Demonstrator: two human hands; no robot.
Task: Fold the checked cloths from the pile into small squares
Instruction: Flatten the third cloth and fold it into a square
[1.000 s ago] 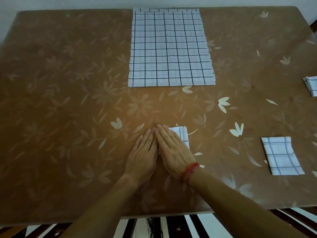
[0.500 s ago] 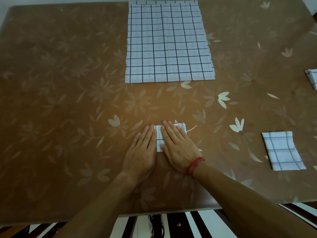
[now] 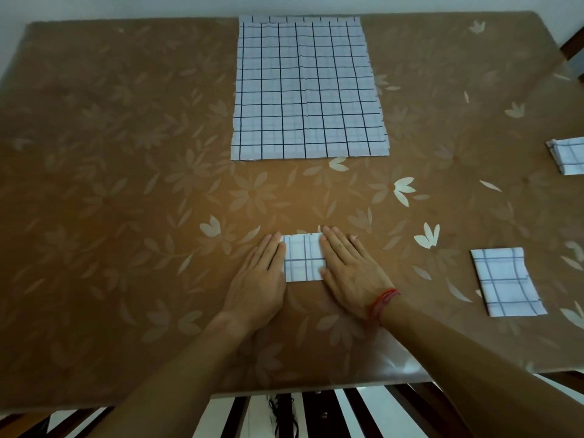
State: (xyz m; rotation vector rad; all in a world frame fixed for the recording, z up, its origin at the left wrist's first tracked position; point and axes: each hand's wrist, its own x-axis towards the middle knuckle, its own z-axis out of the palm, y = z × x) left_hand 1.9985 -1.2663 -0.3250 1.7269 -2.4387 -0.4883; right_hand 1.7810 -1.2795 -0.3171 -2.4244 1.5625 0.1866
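A small folded checked cloth (image 3: 304,259) lies on the brown floral table (image 3: 126,184) near its front edge. My left hand (image 3: 260,279) lies flat with straight fingers at the cloth's left edge. My right hand (image 3: 350,270), with a red thread on the wrist, presses flat on the cloth's right part. Farther back in the middle lies the pile of unfolded checked cloths (image 3: 308,90), spread flat.
A folded checked square (image 3: 505,281) lies to the right of my hands. Another folded cloth (image 3: 568,154) sits at the table's right edge, partly cut off. Dark chair slats (image 3: 316,412) show below the front edge.
My two hands, side by side over the folded cloth a second ago, have slid apart to its left and right. More of the cloth's middle now shows.
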